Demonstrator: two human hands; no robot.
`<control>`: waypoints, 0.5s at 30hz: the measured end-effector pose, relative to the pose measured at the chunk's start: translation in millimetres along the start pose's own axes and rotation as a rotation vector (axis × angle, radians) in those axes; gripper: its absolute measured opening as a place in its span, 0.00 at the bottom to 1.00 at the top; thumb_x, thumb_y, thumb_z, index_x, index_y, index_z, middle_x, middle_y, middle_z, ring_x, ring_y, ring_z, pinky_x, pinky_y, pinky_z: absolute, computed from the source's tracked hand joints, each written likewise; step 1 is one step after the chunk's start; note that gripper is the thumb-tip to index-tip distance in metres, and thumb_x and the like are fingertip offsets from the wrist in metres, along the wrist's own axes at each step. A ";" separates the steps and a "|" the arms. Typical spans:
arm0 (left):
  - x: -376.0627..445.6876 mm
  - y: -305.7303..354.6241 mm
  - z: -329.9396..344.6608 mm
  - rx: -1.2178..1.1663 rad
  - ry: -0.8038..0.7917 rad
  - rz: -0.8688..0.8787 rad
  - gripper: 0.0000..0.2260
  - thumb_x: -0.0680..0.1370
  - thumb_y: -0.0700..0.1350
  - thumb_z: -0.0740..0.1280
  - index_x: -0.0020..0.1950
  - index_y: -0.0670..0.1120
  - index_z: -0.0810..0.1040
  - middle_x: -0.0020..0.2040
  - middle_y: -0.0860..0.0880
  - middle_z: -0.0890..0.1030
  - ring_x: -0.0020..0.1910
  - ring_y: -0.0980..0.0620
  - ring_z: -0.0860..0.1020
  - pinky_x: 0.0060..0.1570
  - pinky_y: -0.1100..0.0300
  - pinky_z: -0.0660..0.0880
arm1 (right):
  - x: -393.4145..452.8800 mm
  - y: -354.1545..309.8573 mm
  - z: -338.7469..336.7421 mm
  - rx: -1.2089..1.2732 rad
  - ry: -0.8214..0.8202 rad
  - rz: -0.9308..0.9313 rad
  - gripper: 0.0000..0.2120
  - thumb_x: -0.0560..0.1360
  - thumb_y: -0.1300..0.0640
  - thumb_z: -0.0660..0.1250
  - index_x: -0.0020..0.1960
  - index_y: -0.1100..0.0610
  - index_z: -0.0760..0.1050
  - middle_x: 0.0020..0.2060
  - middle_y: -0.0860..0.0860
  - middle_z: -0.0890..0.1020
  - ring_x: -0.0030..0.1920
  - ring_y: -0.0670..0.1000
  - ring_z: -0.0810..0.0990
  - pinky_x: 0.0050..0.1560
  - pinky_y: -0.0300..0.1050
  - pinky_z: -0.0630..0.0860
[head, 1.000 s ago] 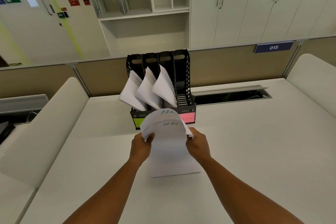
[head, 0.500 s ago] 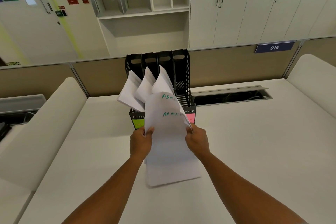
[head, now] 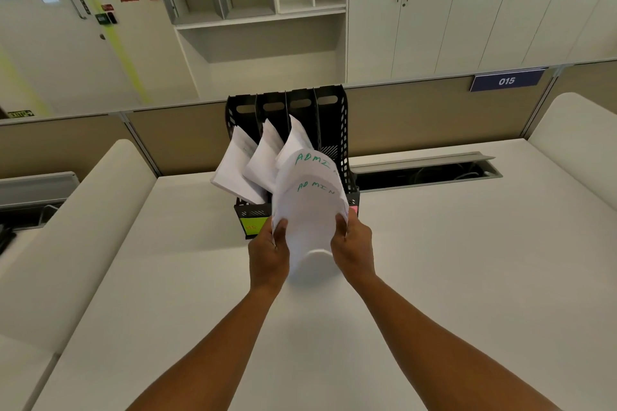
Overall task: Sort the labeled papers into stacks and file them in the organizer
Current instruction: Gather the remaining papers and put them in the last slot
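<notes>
**White ADMIN sheets held at the black organizer**

White paper fills the middle of the view: a stack of ADMIN sheets (head: 309,210) is gripped by both hands and held above the desk (head: 450,260), just in front of the black organizer (head: 330,117). The left hand (head: 268,248) is closed on the stack's left edge, with the thumb laid over the front of the sheets. The right hand (head: 354,248) is closed on the right edge in the same manner. The sheets are bowed into a curve between the two grips, so that the top of the stack arches toward the organizer and the lower end is rolled under, near the wrists. The word ADMIN is written in green on the two uppermost sheets, one line above the other.

The organizer is stood upright on the desk against the beige partition (head: 417,117). Four slots are seen in it. Three are occupied by white papers: a left bundle (head: 232,167), a middle bundle (head: 263,160) and a third bundle (head: 295,140), all tilted forward and to the left. The fourth slot, on the right, is seen behind the top of the held stack, and its contents cannot be told. A yellow-green label (head: 255,223) is stuck to the organizer's front at the left, and a pink label (head: 353,209) is glimpsed at the right, mostly covered by the stack and the right hand.

A blue sign (head: 506,80) marked 015 is fixed to the partition on the right.
</notes>
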State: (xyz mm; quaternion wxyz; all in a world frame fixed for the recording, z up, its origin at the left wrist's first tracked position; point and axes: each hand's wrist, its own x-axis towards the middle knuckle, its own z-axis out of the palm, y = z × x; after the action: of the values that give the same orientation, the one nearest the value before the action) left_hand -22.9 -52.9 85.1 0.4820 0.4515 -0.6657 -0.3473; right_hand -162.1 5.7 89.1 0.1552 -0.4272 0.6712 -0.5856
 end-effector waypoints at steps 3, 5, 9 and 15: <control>0.4 5.0 5.8 0.031 0.015 0.033 0.19 0.79 0.55 0.61 0.62 0.44 0.78 0.52 0.48 0.82 0.48 0.50 0.82 0.48 0.59 0.80 | 2.0 -6.7 3.6 0.008 -0.001 -0.004 0.16 0.70 0.30 0.57 0.53 0.37 0.69 0.41 0.33 0.76 0.40 0.41 0.80 0.41 0.32 0.75; 1.1 4.6 8.5 0.024 0.016 0.015 0.19 0.78 0.55 0.62 0.61 0.45 0.78 0.52 0.49 0.82 0.47 0.50 0.82 0.47 0.61 0.80 | 3.7 -3.9 6.3 -0.005 -0.019 -0.002 0.10 0.73 0.36 0.61 0.53 0.36 0.68 0.41 0.34 0.77 0.40 0.42 0.80 0.42 0.33 0.75; 2.7 -5.0 8.0 -0.013 -0.056 -0.114 0.10 0.79 0.52 0.65 0.57 0.51 0.76 0.49 0.52 0.81 0.46 0.53 0.81 0.39 0.73 0.77 | 3.7 9.6 2.6 -0.066 -0.086 0.087 0.10 0.76 0.39 0.60 0.54 0.41 0.69 0.45 0.42 0.78 0.43 0.47 0.80 0.48 0.49 0.80; 4.9 -23.9 9.3 0.119 -0.160 -0.280 0.10 0.77 0.50 0.68 0.56 0.49 0.76 0.47 0.49 0.80 0.44 0.50 0.79 0.44 0.59 0.78 | -0.9 19.5 -3.2 -0.171 -0.202 0.159 0.40 0.62 0.27 0.46 0.58 0.53 0.74 0.45 0.47 0.80 0.44 0.51 0.80 0.44 0.41 0.77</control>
State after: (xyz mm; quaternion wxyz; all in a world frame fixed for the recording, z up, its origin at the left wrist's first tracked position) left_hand -26.0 -65.6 62.5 0.3469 0.5387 -0.6517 -0.4060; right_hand -171.5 7.5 71.7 0.2309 -0.4409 0.7314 -0.4662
